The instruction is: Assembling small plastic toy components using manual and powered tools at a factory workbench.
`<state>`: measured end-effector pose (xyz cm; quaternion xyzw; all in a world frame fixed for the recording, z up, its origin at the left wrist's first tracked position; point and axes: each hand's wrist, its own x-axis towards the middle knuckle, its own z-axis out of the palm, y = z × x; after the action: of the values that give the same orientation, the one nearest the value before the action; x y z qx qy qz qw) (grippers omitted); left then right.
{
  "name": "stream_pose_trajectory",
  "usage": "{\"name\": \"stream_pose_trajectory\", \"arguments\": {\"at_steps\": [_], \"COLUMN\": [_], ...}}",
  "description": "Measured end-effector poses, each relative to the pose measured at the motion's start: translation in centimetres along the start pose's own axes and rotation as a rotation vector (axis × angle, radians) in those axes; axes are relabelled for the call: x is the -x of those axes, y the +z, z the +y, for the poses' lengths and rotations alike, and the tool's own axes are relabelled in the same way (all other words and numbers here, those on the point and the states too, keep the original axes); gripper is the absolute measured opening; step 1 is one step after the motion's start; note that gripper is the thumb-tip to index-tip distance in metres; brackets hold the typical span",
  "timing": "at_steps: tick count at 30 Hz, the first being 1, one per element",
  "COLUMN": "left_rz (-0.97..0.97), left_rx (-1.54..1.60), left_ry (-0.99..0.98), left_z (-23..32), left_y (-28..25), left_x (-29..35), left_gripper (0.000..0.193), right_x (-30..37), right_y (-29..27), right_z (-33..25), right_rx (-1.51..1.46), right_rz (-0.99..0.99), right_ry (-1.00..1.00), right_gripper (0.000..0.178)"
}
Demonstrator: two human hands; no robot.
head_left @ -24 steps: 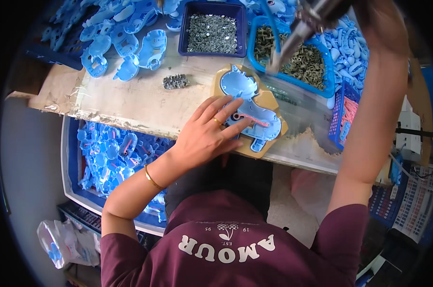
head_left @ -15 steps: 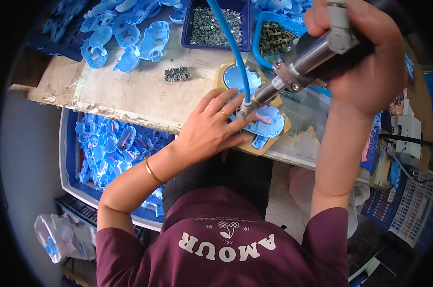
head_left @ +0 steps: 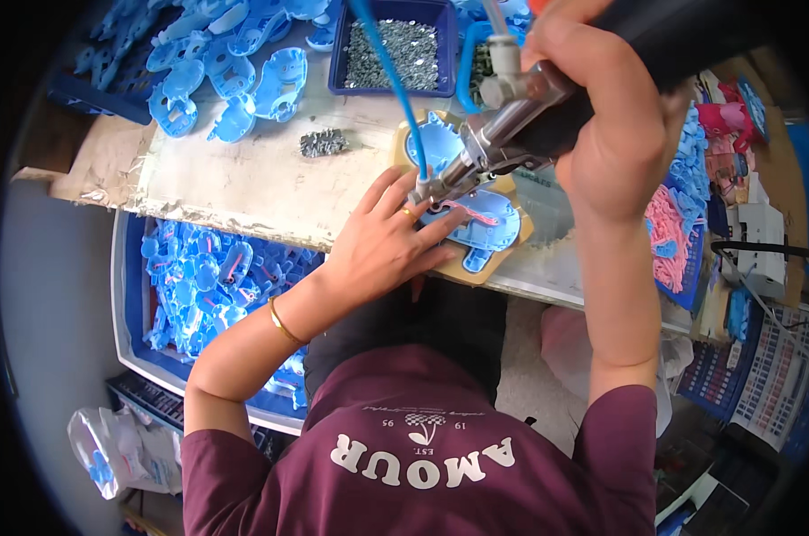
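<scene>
A tan fixture (head_left: 522, 234) near the bench's front edge carries a blue plastic shell part (head_left: 498, 223), with a pink strip lying across it. My left hand (head_left: 385, 228) rests at the fixture's left side, fingers spread over the shell's edge. Gripped in my right hand (head_left: 614, 134) is a pneumatic screwdriver (head_left: 503, 129), tilted so its metal nose points down and left to the shell beside my left fingers. A thin blue air hose (head_left: 389, 71) runs to that nose. The tool's tip and the spot under it are hidden by my fingers.
Left of the fixture lies a small pile of screws (head_left: 323, 143). A dark blue tray of small metal parts (head_left: 394, 54) stands behind, beside several blue shells (head_left: 279, 85). Below the bench at left is a large bin of blue parts (head_left: 203, 290). Pink pieces (head_left: 665, 230) lie at right.
The screwdriver and my right hand have shifted left and slightly nearer the left hand, uncovering pink and blue parts at right. My left hand stays nearly in place on the fixture.
</scene>
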<state>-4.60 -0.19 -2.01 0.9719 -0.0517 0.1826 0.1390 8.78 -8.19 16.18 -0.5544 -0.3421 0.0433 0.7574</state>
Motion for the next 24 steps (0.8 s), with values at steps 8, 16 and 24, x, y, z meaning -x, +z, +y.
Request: {"name": "stream_pose_trajectory", "arguments": {"at_steps": [8, 16, 24], "left_rz": [0.063, -0.135, -0.453], "left_rx": [0.030, 0.519, -0.199], "left_ry": [0.061, -0.088, -0.743], "left_z": [-0.1, -2.7, -3.0], "left_y": [-1.1, -13.2, -21.9], "left_x": [-1.0, 1.5, 11.8], "left_gripper": [0.024, 0.019, 0.043], "right_x": [-10.7, -14.3, -9.2], "right_y": [-6.6, -21.3, -33.5], "right_z": [-3.5, 2.9, 14.4], "right_rx": [0.169, 0.454, 1.433], "right_rz": [-0.207, -0.161, -0.430], "right_ry": [-0.369, 0.132, 0.247], "right_gripper": [0.049, 0.043, 0.026]}}
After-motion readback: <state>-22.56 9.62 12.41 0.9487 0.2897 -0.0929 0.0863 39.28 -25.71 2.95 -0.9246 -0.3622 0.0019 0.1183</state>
